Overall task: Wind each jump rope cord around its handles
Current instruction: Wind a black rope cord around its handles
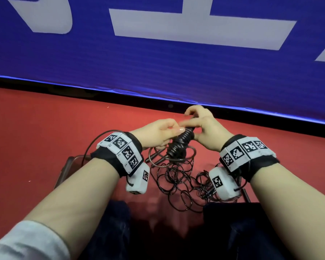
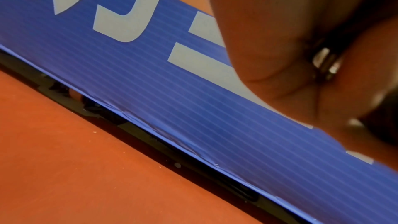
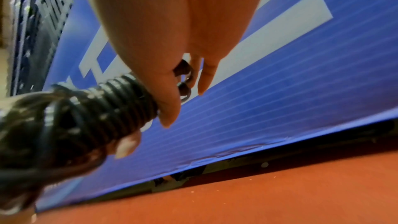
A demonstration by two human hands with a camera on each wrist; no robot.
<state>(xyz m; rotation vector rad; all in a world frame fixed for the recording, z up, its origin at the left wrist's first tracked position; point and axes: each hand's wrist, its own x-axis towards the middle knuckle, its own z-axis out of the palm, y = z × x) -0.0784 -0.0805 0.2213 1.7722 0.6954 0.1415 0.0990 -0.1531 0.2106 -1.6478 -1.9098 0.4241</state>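
A pair of black jump rope handles (image 1: 179, 143), wound tightly with black cord, is held up between both hands above the red floor. My left hand (image 1: 162, 131) grips the bundle from the left, thumb on top. My right hand (image 1: 197, 121) pinches its upper end, where the cord's last turns lie. In the right wrist view the wound coil (image 3: 90, 115) runs under my fingers (image 3: 170, 108), with a cord loop (image 3: 186, 77) beyond them. In the left wrist view a metal fitting (image 2: 325, 64) shows between the fingers. A tangle of loose cord (image 1: 182, 182) lies on the floor below.
More rope handles (image 1: 154, 159) lie under the bundle, and another handle (image 1: 245, 194) lies near my right wrist. A blue board with white letters (image 1: 158, 59) stands on a black base across the far side. A brown frame (image 1: 65, 171) sits at the left. My knees (image 1: 233, 231) are below.
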